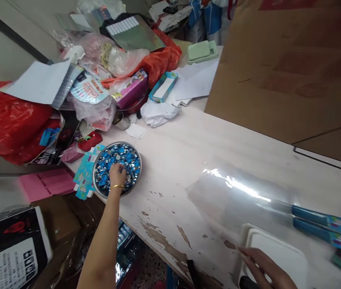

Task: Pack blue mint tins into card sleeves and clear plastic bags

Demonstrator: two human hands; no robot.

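Observation:
My left hand (117, 175), with a gold bangle at its wrist, reaches into a round metal bowl (140, 172). Small round blue and silver pieces (132, 154) fill the bowl. The fingers of that hand are bent together down among the pieces, and what lies between them is hidden. At the lower right, my right hand (268, 268) hovers over or rests on a white tray-like object (290, 257); I cannot tell which. Its fingers are stretched out, with no held item visible. A dark object (247, 283) shows below them, partly cut off.
Clear plastic sheeting (233, 196) lies mid-table, beside blue packages (323, 220). A big cardboard box (278, 80) takes up the right back. Bags, papers and a pink box (131, 90) crowd the left back. Flattened blue cartons (82, 176) lie by the bowl, near the table edge.

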